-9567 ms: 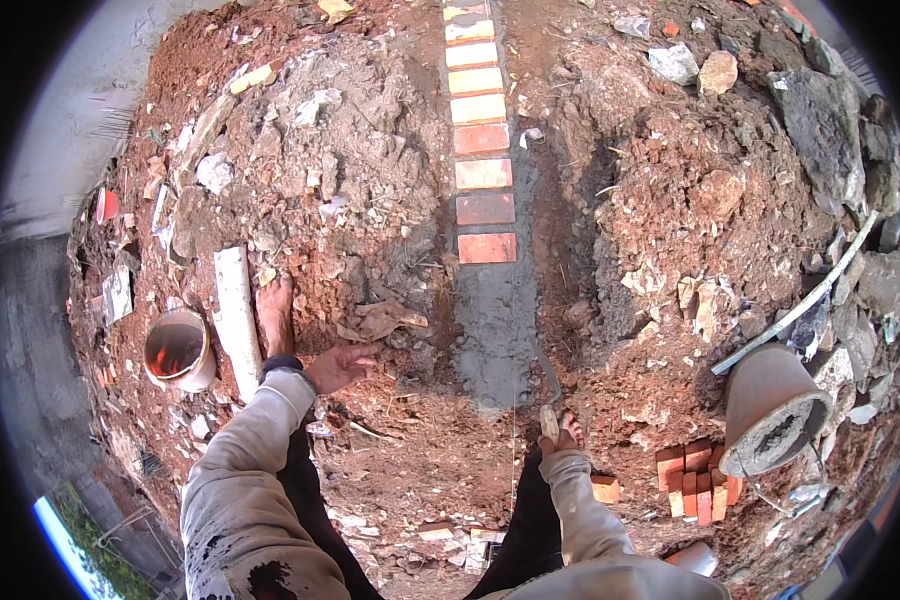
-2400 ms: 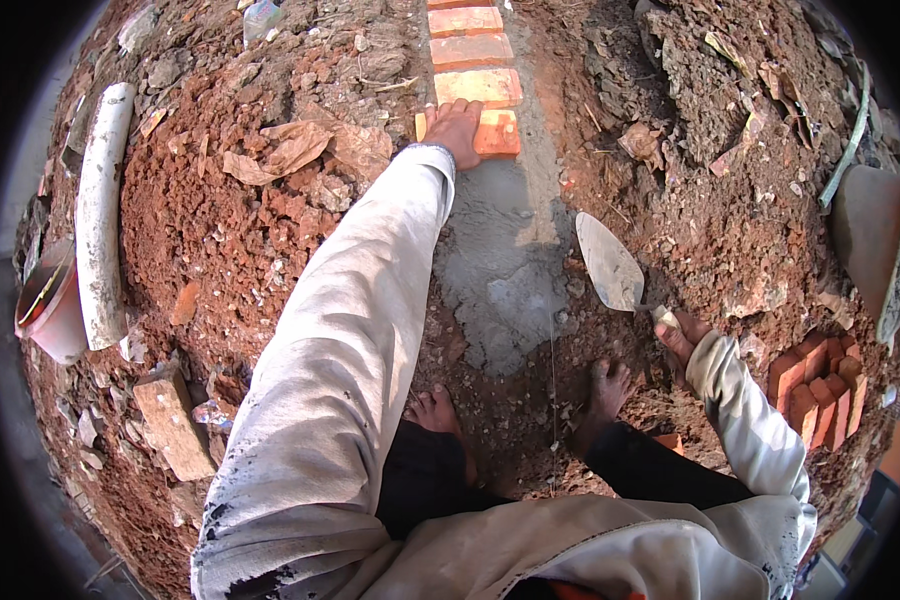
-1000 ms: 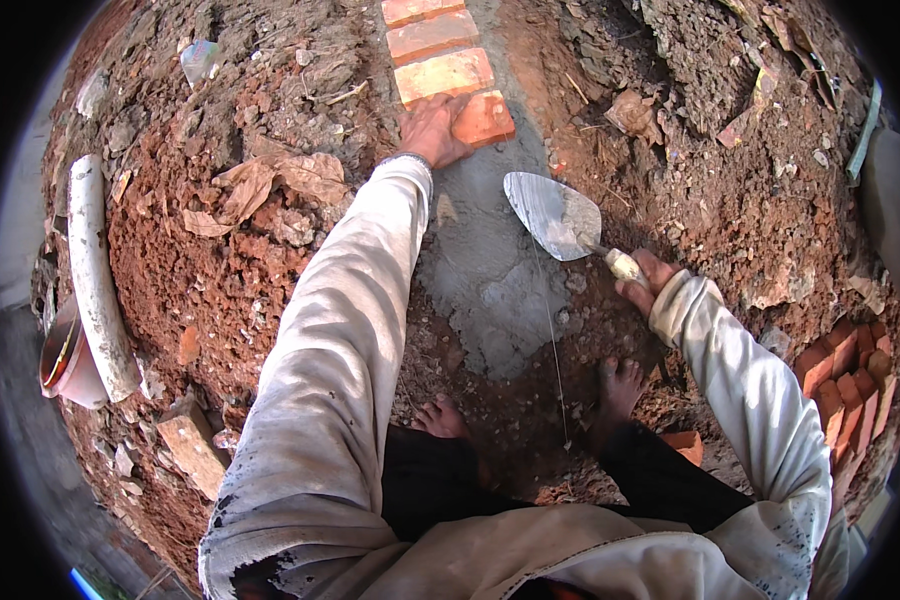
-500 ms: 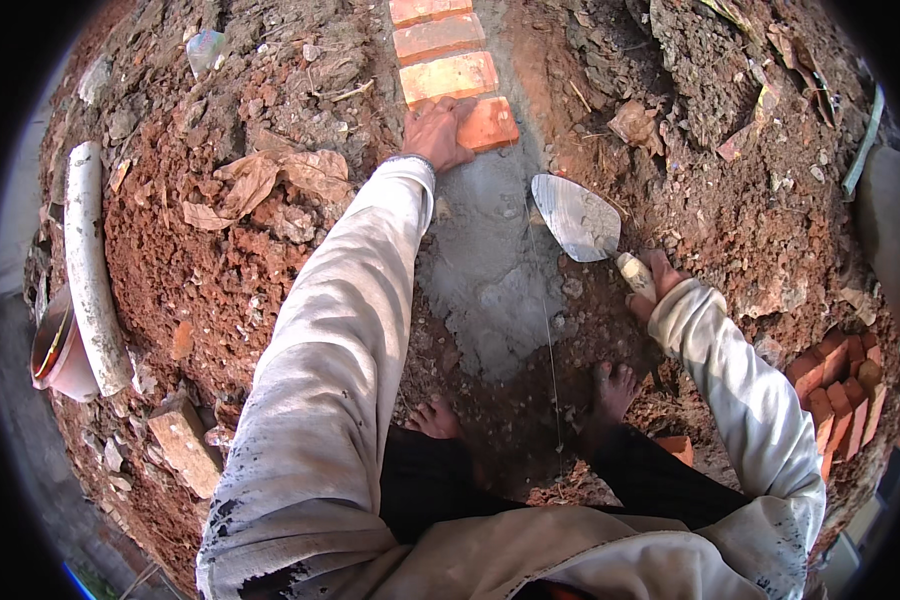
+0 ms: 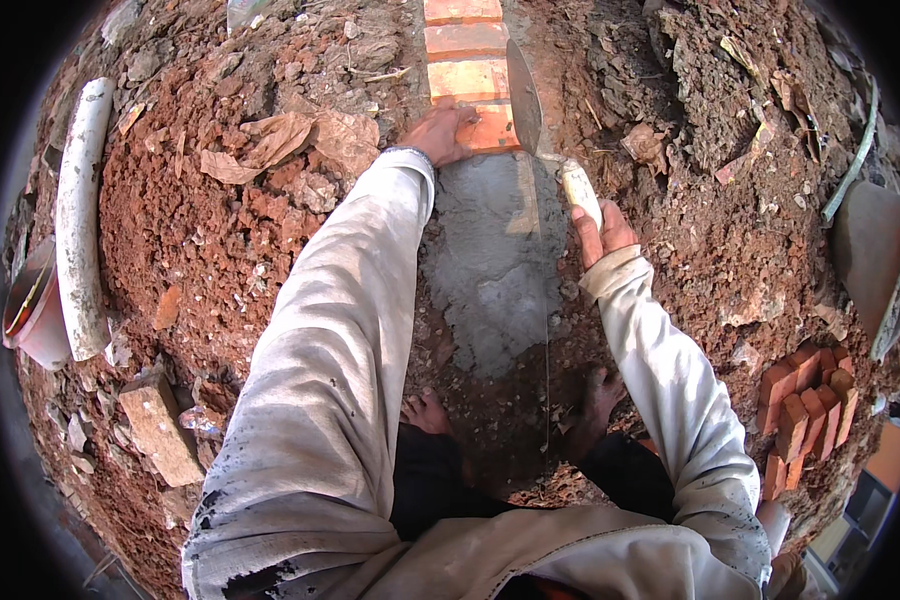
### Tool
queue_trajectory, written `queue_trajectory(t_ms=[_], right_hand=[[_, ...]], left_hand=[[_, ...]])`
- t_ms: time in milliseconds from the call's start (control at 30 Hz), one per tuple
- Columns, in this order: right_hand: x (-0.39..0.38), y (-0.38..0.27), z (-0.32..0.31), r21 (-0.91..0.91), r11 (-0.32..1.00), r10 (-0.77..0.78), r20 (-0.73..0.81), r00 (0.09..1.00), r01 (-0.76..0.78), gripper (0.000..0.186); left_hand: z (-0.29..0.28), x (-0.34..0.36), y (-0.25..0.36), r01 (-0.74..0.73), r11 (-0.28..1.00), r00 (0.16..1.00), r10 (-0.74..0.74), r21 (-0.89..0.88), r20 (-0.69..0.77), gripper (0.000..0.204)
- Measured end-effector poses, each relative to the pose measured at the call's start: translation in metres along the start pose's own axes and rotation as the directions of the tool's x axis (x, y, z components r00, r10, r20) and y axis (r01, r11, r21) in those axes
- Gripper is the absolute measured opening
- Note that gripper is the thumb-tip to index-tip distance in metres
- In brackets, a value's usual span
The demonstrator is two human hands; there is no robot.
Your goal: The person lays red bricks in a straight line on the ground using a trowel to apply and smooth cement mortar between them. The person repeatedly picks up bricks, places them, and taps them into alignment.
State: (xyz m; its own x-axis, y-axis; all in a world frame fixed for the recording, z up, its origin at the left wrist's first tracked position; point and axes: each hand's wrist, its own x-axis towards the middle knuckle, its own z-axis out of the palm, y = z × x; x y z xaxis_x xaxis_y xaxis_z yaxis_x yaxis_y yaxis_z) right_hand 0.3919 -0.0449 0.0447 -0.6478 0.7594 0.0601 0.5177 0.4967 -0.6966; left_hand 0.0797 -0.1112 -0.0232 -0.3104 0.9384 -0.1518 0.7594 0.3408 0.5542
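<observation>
My left hand [image 5: 440, 136] grips the left end of the nearest red brick [image 5: 493, 128] in a row of bricks [image 5: 467, 78] bedded in grey mortar. My right hand [image 5: 600, 234] is closed round the pale handle of a trowel, whose blade [image 5: 525, 95] stands tilted on edge against or beside that brick's right end; I cannot tell whether it touches. Wet mortar [image 5: 480, 270] spreads below the brick toward my bare feet, crossed by a thin string [image 5: 546, 390].
Rough red soil and rubble flank the mortar strip. At left lie a white pipe [image 5: 82, 215], a bucket [image 5: 40, 330] and a block [image 5: 160, 425]. At right are stacked bricks [image 5: 808, 410], a tipped bucket [image 5: 870, 260] and a thin strip [image 5: 850, 150].
My right hand has swung the trowel up and left from beside the mortar, turning the blade from flat to edge-on at the brick's right end. My left hand stays on the brick.
</observation>
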Motion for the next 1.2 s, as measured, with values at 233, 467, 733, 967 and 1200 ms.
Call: queue_trajectory(t_ms=[233,467,733,967,1200], right_hand=[[0.013,-0.004,0.051,-0.122,0.956,0.277,0.090,0.957,-0.265,0.045],[0.012,-0.044,0.039,-0.142,0.922,0.381,0.186,0.905,-0.359,0.049],[0.015,-0.023,0.046,-0.205,0.915,0.378,0.130,0.916,-0.348,0.050],[0.015,-0.032,0.037,-0.190,0.905,0.414,0.193,0.889,-0.380,0.055],[0.023,-0.030,0.043,-0.056,0.948,0.319,0.090,0.944,-0.315,0.050]], left_hand=[[-0.005,-0.006,0.010,0.035,0.999,0.999,-0.035,0.029,0.015,0.064],[-0.004,-0.012,0.006,0.071,0.996,0.997,-0.072,0.054,0.016,0.068],[-0.002,-0.006,0.014,0.101,0.994,0.994,-0.102,0.030,0.026,0.069],[0.000,-0.009,0.010,0.089,0.993,0.996,-0.088,0.080,-0.013,0.069],[0.000,-0.010,0.012,0.110,0.982,0.994,-0.109,0.153,-0.013,0.067]])
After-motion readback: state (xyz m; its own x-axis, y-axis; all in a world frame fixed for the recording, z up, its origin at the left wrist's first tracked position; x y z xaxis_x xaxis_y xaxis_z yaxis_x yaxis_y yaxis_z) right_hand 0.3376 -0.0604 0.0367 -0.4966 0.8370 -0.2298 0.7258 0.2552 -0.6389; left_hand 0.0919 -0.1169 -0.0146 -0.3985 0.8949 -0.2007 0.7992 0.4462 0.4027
